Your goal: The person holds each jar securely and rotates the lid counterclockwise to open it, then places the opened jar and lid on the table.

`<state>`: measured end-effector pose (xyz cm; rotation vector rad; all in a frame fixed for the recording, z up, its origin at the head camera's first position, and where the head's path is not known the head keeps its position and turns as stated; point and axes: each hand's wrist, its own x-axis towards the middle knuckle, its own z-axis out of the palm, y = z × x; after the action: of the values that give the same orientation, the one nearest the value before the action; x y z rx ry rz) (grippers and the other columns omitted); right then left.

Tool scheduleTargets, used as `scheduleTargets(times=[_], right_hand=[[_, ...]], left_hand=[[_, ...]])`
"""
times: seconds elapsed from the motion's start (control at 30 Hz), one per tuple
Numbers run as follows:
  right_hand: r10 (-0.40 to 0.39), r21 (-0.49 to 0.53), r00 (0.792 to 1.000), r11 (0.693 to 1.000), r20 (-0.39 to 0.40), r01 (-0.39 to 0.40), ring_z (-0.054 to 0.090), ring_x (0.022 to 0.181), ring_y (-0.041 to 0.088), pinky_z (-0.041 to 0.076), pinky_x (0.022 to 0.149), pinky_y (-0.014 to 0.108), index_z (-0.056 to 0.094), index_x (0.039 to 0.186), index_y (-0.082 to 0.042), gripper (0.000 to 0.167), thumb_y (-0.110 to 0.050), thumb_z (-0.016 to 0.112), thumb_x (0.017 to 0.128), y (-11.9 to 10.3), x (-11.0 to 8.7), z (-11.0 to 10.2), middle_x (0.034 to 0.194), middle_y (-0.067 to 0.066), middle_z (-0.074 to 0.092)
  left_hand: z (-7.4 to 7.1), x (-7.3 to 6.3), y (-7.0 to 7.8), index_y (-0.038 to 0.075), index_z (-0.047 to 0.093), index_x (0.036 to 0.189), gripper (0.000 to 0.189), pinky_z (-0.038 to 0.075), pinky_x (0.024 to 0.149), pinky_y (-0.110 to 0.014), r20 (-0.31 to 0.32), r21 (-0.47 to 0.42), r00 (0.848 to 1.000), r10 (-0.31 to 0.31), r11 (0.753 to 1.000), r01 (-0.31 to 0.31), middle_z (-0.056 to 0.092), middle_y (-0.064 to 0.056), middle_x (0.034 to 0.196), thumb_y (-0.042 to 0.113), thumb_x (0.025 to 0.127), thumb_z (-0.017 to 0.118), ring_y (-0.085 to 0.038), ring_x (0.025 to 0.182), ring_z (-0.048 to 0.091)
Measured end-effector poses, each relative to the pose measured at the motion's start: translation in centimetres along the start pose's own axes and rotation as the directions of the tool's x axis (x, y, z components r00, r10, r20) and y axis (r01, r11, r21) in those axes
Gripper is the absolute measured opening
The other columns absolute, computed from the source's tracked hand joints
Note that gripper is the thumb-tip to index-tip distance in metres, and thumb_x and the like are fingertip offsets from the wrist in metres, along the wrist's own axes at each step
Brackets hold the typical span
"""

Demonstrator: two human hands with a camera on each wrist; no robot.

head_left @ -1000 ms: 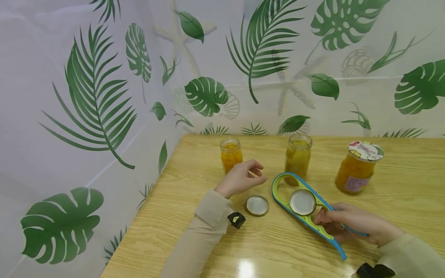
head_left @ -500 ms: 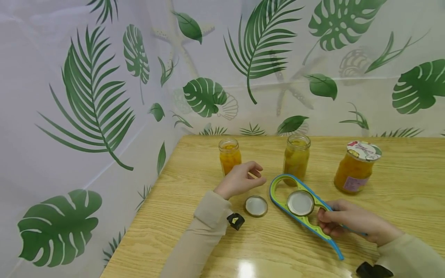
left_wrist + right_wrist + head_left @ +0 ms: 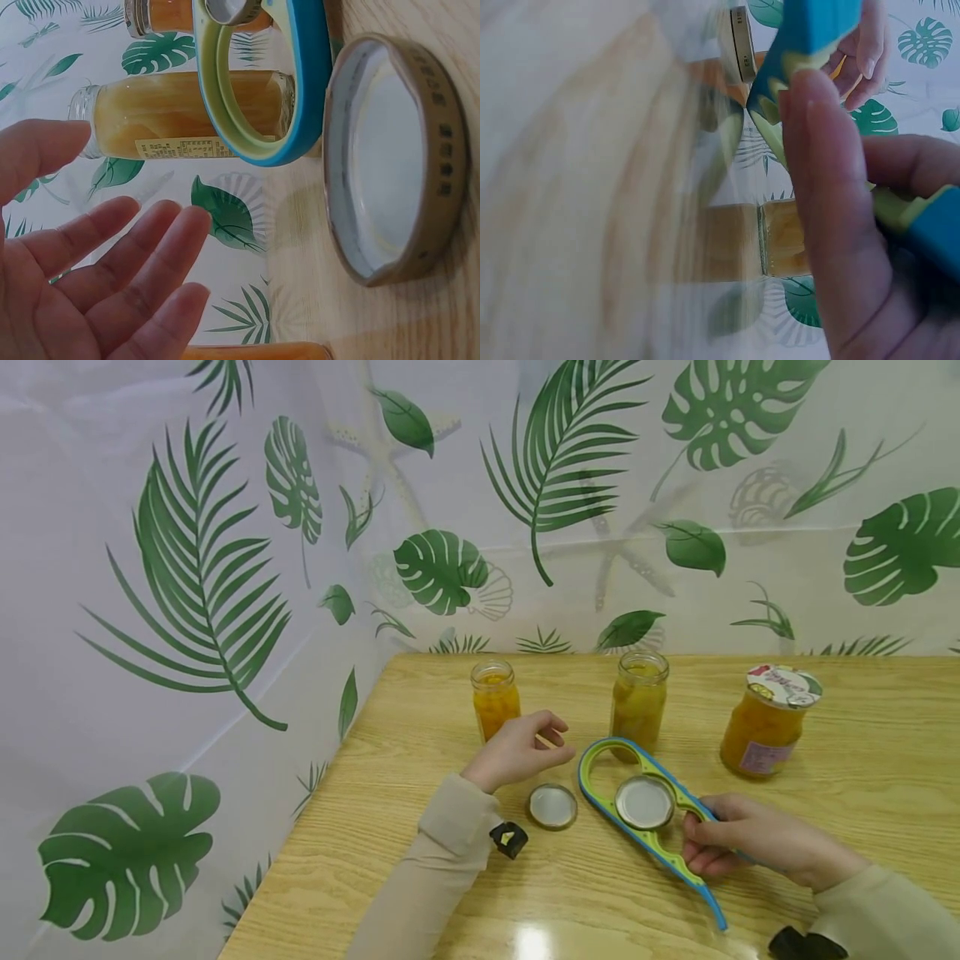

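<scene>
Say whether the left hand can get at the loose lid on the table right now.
Probably yes: the left hand holds nothing and is close to the loose lid, which lies inner side up with nothing on top. The blue-green tool in the right hand is nearby but does not cover it.

Head cam: above, nearside of opener (image 3: 660, 849), facing forward-down, farthest off. Left wrist: low, left of opener, rolled sideways. Right wrist: closest, at opener's right end, rolled opposite way. Both face leaf-print wall (image 3: 450, 502) beyond opener. All three share opener.
</scene>
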<state>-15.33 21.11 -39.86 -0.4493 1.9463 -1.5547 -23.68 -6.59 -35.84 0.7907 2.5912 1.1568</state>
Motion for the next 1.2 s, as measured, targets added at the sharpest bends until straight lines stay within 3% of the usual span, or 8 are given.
scheduleTargets(times=[0.3,0.53,0.8,1.2], right_hand=[[-0.011,0.029,0.999,1.000,0.040,0.010,0.058,0.081,0.023,0.051,0.069,0.032,0.049,0.093,0.006,0.026,-0.016,0.037,0.096,-0.08,-0.22,-0.01,0.088,0.012,0.055],[-0.004,0.058,1.000,0.998,0.023,0.003,0.058,0.080,0.020,0.051,0.068,0.031,0.048,0.095,0.005,0.023,-0.015,0.036,0.096,0.10,-0.22,-0.17,0.088,0.011,0.055],[0.011,0.053,1.000,0.999,0.000,-0.011,0.058,0.079,0.019,0.051,0.067,0.030,0.048,0.095,0.006,0.025,-0.016,0.036,0.097,-0.09,-0.20,-0.13,0.086,0.010,0.056],[0.005,0.034,0.999,0.999,0.034,-0.006,0.058,0.080,0.020,0.051,0.068,0.031,0.046,0.096,0.007,0.025,-0.016,0.036,0.097,-0.42,-0.13,-0.08,0.088,0.011,0.054]], left_hand=[[0.05,0.06,-0.02,0.007,0.057,0.108,0.029,0.045,0.067,-0.021,0.002,0.009,1.000,0.004,1.000,-0.004,0.060,-0.002,0.093,0.022,0.084,0.061,-0.013,0.079,0.057],[0.05,0.07,-0.01,0.007,0.056,0.108,0.030,0.045,0.068,-0.021,0.008,0.005,1.000,0.000,1.000,0.000,0.060,-0.002,0.094,0.022,0.084,0.062,-0.014,0.080,0.057],[0.06,0.09,-0.14,0.007,0.056,0.109,0.031,0.045,0.069,-0.022,0.013,0.008,1.000,-0.002,1.000,0.002,0.059,-0.002,0.095,0.024,0.084,0.061,-0.014,0.081,0.056],[0.16,0.28,-0.45,0.006,0.056,0.110,0.032,0.045,0.070,-0.022,0.013,0.008,1.000,0.011,1.000,-0.012,0.059,-0.002,0.094,0.023,0.084,0.061,-0.014,0.081,0.056]])
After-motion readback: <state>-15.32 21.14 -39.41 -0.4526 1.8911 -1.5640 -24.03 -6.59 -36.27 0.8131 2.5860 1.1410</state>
